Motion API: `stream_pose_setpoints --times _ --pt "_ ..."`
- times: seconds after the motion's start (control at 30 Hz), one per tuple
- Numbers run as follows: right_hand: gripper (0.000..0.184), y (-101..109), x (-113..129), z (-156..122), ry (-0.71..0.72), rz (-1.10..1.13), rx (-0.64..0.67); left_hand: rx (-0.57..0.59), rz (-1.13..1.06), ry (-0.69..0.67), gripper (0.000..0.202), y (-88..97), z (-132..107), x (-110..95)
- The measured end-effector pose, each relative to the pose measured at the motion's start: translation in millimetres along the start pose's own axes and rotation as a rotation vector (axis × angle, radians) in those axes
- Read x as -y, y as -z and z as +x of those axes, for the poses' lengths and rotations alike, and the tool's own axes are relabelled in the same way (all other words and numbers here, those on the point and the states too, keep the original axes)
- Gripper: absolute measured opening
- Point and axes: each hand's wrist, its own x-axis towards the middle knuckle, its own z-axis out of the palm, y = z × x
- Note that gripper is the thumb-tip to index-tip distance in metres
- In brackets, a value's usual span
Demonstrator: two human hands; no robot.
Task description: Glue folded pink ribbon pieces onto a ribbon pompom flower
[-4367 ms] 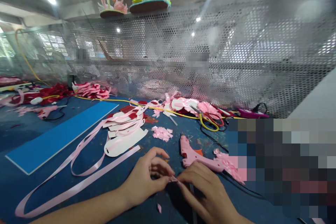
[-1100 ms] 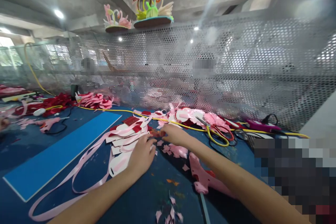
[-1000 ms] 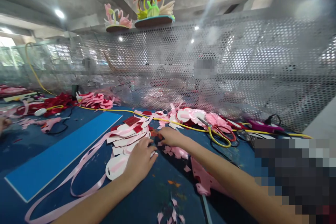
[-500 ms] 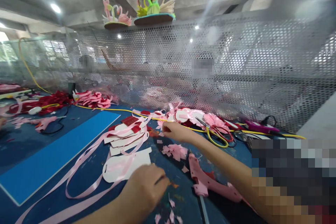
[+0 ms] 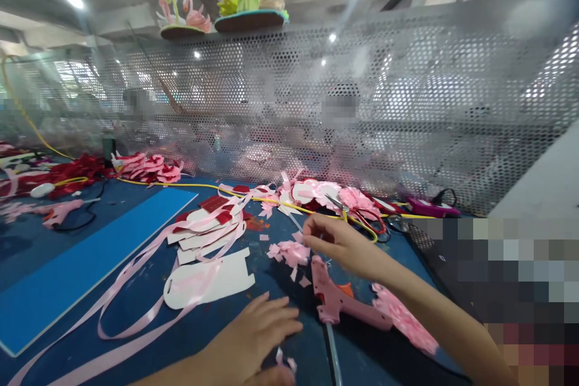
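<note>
My left hand is open, palm down with fingers spread, low over the table beside a white card cutout with pink ribbon across it. My right hand is closed in a pinch on a thin pale stick, whose far end points up and left. A small pink scrap shows by its fingertips. Just below lies a pile of pink paper squares. Under my right forearm rests a pink glue gun, with a clear glue stick sticking out of its back.
A stack of white and red cutouts lies beside a long blue board. Behind are pink ruffled pieces, scissors and a yellow cable. A perforated metal screen closes the far side.
My right hand has drawn back from the ruffled pieces toward the pink squares, and a pale stick now shows in it. My left hand has opened from a curl. The view has shifted slightly.
</note>
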Motion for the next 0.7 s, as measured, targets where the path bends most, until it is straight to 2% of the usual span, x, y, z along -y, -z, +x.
stream_pose_setpoints --times 0.13,0.2,0.33,0.43,0.5,0.57,0.63,0.7 --pt "0.015 -4.8 -10.5 -26.0 -0.05 0.117 -0.051 0.062 0.123 -0.174 0.032 -11.1 1.4 -5.0" --pt "0.016 -4.3 -12.7 -35.2 -0.077 0.152 -0.049 0.089 0.066 -0.208 0.03 -8.9 1.8 -13.2" --pt "0.019 2.0 -9.3 -43.6 -0.102 0.277 -0.052 0.084 -0.198 -0.152 0.036 -4.4 -1.8 -23.9" --pt "0.02 8.2 -2.3 -44.3 -0.093 0.42 -0.055 0.062 -0.462 -0.007 0.055 1.1 -2.3 -27.1" --pt "0.02 11.3 2.5 -44.6 -0.096 0.513 -0.059 -0.014 -0.538 0.196 0.052 9.5 3.6 -29.4" --pt "0.02 13.3 6.3 -45.4 -0.098 0.567 -0.061 -0.127 -0.467 0.353 0.035 19.7 16.6 -30.6" --pt "0.02 14.5 9.3 -46.6 -0.087 0.579 -0.066 -0.212 -0.331 0.412 0.022 27.4 36.0 -29.0" --pt "0.02 15.6 11.5 -48.1 -0.079 0.572 -0.08 -0.237 -0.275 0.45 0.02 29.1 58.4 -24.0"
